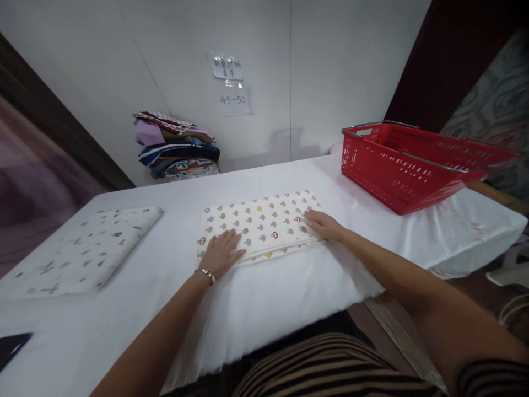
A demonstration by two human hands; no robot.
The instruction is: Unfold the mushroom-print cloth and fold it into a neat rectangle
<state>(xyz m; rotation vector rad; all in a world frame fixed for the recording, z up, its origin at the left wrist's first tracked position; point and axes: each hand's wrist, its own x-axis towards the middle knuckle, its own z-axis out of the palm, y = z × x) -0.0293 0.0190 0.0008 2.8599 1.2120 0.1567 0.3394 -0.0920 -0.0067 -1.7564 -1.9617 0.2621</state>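
Note:
A white cloth printed with small mushrooms [268,220] lies folded into a flat rectangle on the white-covered table in front of me. My left hand [223,252] rests on its near left part with the fingers spread flat. On the right end, my right hand [324,225] lies with fingers stretched over the cloth's edge. Layers of the fold show along the near side. Neither hand grips the fabric.
Another folded cloth with a scattered print [88,248] lies on the left. A red plastic basket [397,171] stands at the back right. Against the wall is a stack of folded clothes [177,146]. A dark flat object [12,348] sits at the near left edge.

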